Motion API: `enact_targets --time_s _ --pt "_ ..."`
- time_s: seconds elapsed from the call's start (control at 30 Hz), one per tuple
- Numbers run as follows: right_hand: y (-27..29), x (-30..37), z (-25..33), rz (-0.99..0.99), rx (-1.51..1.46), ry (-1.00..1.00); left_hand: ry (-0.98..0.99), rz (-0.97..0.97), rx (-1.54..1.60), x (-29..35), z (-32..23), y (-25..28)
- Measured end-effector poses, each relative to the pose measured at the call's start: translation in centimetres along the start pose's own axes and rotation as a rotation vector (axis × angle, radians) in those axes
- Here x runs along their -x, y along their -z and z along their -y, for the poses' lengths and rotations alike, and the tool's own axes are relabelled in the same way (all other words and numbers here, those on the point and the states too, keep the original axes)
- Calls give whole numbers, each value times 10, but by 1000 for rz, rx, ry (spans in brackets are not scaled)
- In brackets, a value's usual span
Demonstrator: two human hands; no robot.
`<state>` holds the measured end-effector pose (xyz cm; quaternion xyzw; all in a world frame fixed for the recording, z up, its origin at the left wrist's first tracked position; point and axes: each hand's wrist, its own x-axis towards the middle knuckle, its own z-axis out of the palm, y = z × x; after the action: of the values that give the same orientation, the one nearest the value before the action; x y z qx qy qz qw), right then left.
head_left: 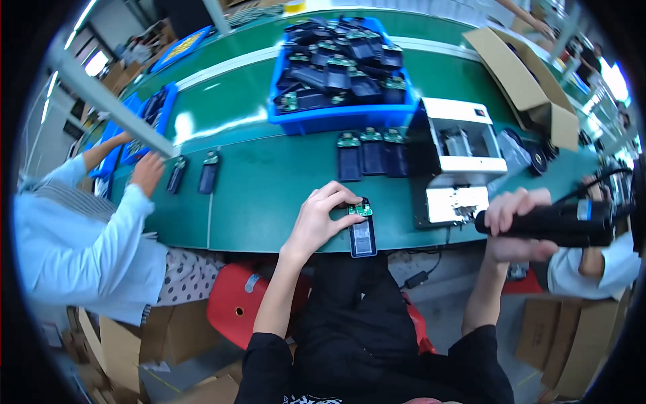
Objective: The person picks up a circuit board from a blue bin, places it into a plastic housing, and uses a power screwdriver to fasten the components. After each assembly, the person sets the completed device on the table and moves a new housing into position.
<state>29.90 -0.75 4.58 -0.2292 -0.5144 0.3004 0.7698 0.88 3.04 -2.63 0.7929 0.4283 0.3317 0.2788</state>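
My left hand (324, 217) pinches the board end of a dark, flat rectangular housing (363, 241) at the table's near edge. A small green circuit board (362, 210) sits at the housing's far end, under my fingertips. My right hand (515, 222) is wrapped round a thick black electric screwdriver (565, 223), held sideways near the right end of the table. A cord leaves its right end; its tip cannot be made out. Several similar housings (372, 156) with green boards stand in a row just beyond my left hand.
A white and black screw feeder (464, 161) stands between my hands, farther back. A blue bin (340, 121) heaped with housings is at the back. At right lies an open cardboard box (515, 74). A co-worker's hand (147, 174) at left is near two loose housings (208, 172).
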Motion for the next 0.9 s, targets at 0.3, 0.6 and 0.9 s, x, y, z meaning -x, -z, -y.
enact_targets --time_s 0.3,0.6,0.9 --pt "4 -6 -4 75 186 -60 -112 12 34 -10 -22 -42" --pt "3 -6 -5 87 202 -94 -100 41 42 -8 -24 -47" --pt "-19 29 -7 116 -55 -156 -135 113 79 -13 -31 -56"
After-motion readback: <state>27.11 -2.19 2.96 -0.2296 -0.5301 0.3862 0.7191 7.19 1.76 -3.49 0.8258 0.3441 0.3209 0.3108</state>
